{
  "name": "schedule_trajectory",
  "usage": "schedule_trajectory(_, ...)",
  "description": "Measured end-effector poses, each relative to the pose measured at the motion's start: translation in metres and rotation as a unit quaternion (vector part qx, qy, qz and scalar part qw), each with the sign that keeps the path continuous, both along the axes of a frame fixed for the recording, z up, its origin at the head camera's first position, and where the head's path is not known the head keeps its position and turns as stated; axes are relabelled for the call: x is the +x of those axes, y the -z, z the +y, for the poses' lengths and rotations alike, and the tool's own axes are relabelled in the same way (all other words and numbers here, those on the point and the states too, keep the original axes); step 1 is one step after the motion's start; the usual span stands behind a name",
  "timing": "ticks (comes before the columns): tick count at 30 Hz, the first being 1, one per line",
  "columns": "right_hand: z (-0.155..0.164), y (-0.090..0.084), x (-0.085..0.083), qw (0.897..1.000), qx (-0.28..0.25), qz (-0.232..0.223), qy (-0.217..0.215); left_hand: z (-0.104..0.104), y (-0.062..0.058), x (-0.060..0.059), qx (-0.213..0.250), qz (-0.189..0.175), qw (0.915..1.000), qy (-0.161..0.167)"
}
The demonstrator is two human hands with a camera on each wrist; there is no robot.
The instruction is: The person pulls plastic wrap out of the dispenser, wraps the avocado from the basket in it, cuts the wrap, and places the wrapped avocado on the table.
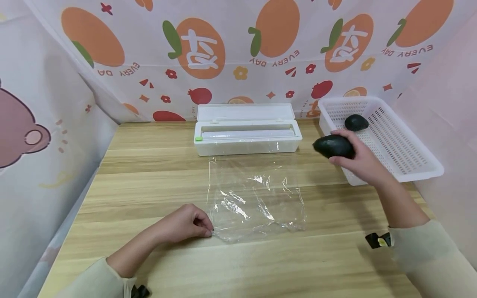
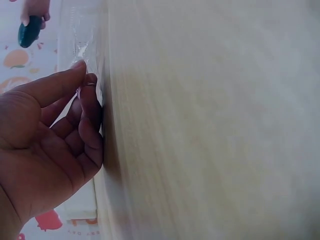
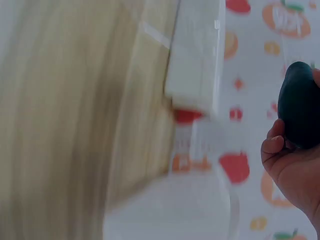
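My right hand (image 1: 357, 159) grips a dark green avocado (image 1: 334, 146), raised beside the left rim of a white basket (image 1: 413, 149). The right wrist view shows the avocado (image 3: 300, 107) with fingers and thumb around it. At the near left corner of a clear sheet of plastic wrap (image 1: 257, 198), my left hand (image 1: 188, 223) pinches the film between thumb and fingertips. That pinch also shows in the left wrist view, the hand (image 2: 55, 125) low by the table. The wrap runs from a white dispenser box (image 1: 247, 147) whose lid stands raised.
A second avocado (image 1: 356, 122) lies in the basket at its far left. The wooden table (image 1: 149, 165) carries box, wrap and basket. Behind it hangs a fruit-printed cloth (image 1: 231, 91), and a pale cloth (image 1: 48, 103) closes the left side.
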State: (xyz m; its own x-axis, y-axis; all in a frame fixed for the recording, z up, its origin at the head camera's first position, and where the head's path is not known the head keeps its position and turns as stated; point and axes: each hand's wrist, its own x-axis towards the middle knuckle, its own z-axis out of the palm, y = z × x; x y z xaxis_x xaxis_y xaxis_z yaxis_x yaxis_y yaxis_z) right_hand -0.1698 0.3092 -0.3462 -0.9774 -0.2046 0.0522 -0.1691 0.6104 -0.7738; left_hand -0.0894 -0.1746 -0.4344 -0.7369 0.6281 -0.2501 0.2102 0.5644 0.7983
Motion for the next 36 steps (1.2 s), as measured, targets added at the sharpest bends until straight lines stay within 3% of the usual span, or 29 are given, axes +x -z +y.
schedule_trajectory(6,-0.041,0.018,0.012,0.997,-0.016,0.007,-0.081,0.001,0.0,-0.003,-0.001,0.0,1.0,0.0)
schedule_trajectory(11,-0.068,0.032,0.017,0.992,-0.003,-0.016,-0.124,0.003,-0.001,-0.005,0.001,0.002,1.0,0.001)
schedule_trajectory(24,-0.116,0.06,0.026,0.986,-0.002,-0.05,-0.161,0.002,0.0,-0.003,0.007,-0.002,1.0,-0.002)
schedule_trajectory(36,-0.144,0.088,0.038,0.97,0.075,-0.036,-0.228,0.003,0.004,0.001,0.007,0.002,1.0,0.0)
